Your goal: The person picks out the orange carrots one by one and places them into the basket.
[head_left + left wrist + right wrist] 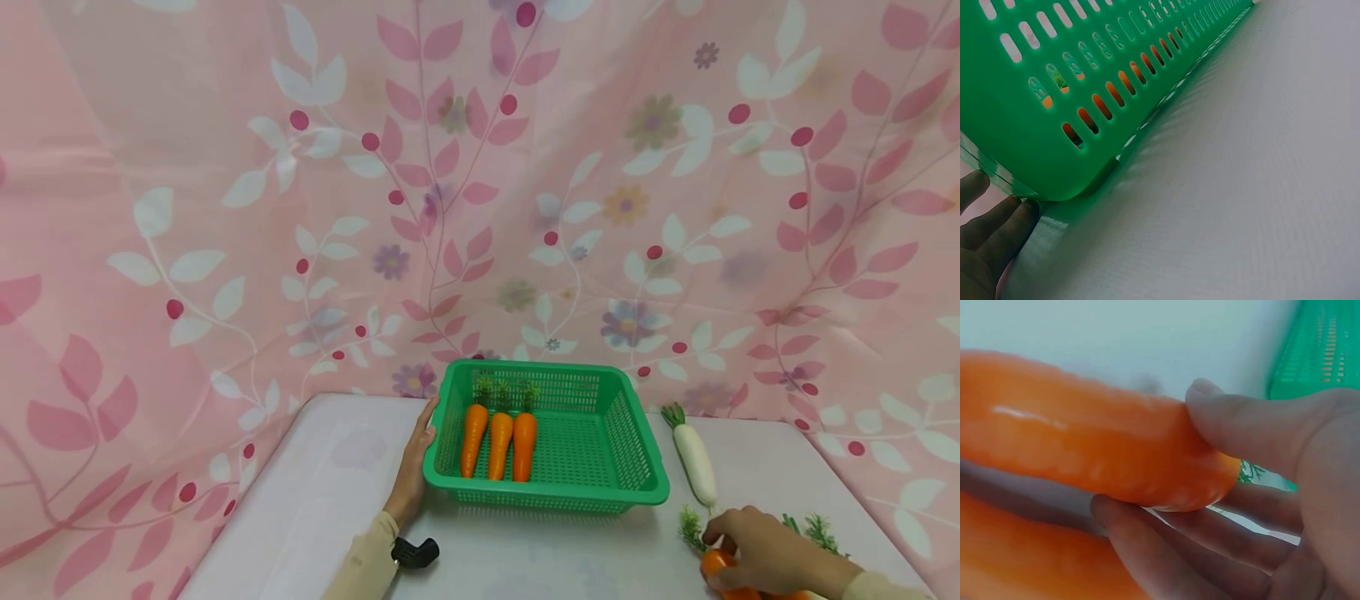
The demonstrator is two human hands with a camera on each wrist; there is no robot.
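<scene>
A green plastic basket [547,492] stands on the table with three orange carrots [500,446] side by side in its left part. My left hand [412,462] touches the basket's left side, its fingers fairly straight along the wall; the left wrist view shows those fingers [1007,225] at the basket's corner. At the front right, my right hand [765,550] grips a carrot [1104,437] near its leafy end, thumb on one side and fingers on the other. Another carrot [1029,550] lies beside it, partly out of view.
A white radish [695,462] with green stalks lies right of the basket. Green leafy tops [821,533] show behind my right hand; what they belong to is mostly hidden. A pink floral curtain [480,208] hangs behind the white table [337,467].
</scene>
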